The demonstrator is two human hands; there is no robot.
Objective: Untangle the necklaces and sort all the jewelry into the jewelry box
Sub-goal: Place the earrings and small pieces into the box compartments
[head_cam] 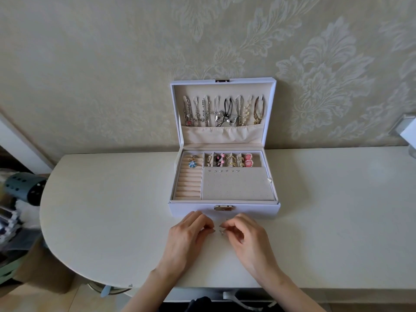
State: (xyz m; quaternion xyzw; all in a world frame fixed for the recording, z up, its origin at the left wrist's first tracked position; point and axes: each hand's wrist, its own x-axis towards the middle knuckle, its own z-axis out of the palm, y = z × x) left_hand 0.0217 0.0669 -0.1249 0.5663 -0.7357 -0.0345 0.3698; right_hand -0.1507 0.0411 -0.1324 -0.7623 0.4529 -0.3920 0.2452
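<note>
Left grip (pixel 191 230) and right grip (pixel 245 235) meet just before the open jewelry box (pixel 191 210); smooth, round-edged white surface (pixel 101 221) runs wide both sides.
Right grip pinches a small silvery piece (pixel 221 232); left grip curled, hold cannot tell. Box lining pale, velvety; necklaces (pixel 225 111) hang in upright lid (pixel 177 109).

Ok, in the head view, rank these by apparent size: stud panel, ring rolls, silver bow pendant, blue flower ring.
Largest to smallest:
1. stud panel
2. ring rolls
3. silver bow pendant
4. blue flower ring
The pendant hangs in the lid, farther from the camera, yet looks bigger than the ring.
</note>
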